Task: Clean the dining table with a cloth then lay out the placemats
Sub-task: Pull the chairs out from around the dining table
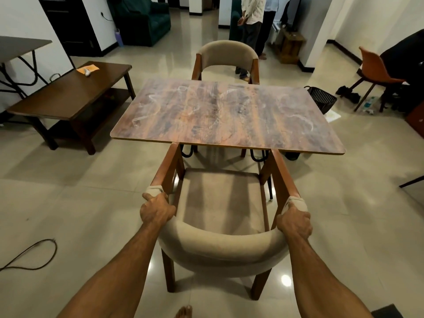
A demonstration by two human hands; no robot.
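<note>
Chair [220, 246] held at the streaked dining surface [224, 115], wiping not yet begun
The left grip [157, 208] and right grip [294, 220] are each closed round an end of the padded backrest; the chair's arms reach the surface's near edge. This looks like clearing access. No cloth or placemats show, so the next move calls for finding a cloth.

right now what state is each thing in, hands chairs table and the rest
dining table, top streaked with white smears
left hand, grips the back of the near chair at its left end
right hand, grips the back's right end
near chair, upright, seat out from under the table
far chair, upright at the far edge
black basket, tilted on the floor
</note>
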